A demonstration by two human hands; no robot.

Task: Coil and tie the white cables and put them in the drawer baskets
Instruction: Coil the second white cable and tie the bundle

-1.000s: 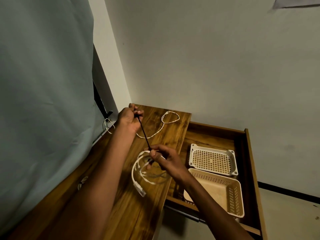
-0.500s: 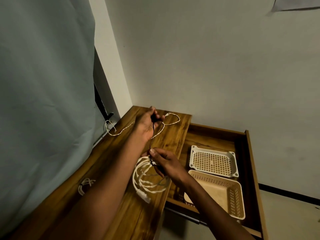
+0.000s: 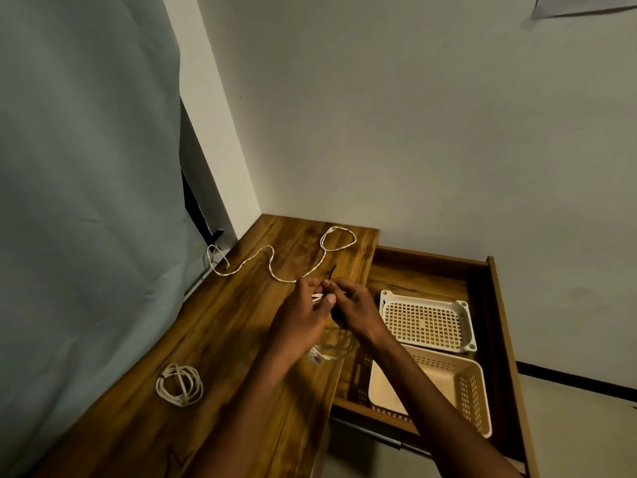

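My left hand (image 3: 303, 315) and my right hand (image 3: 356, 310) meet above the wooden table (image 3: 234, 326), both pinching a thin black tie (image 3: 331, 272) at the top of a coiled white cable (image 3: 327, 350). The coil hangs below my hands, mostly hidden by them. A second white cable (image 3: 275, 267) lies uncoiled across the far end of the table. A third coiled white cable (image 3: 179, 384) rests on the table at the near left. Two plastic baskets sit in the open drawer (image 3: 496, 305): a white one (image 3: 425, 320) and a beige one (image 3: 444, 391).
A grey curtain (image 3: 86, 201) hangs along the table's left side. A white wall (image 3: 413, 115) stands behind the table and drawer. The drawer juts out to the right of the table, with floor (image 3: 568, 426) beyond it.
My left hand came back from the far end of the table and joined my right hand at the coil. The black tie, stretched between the hands before, is now bunched at my fingertips.
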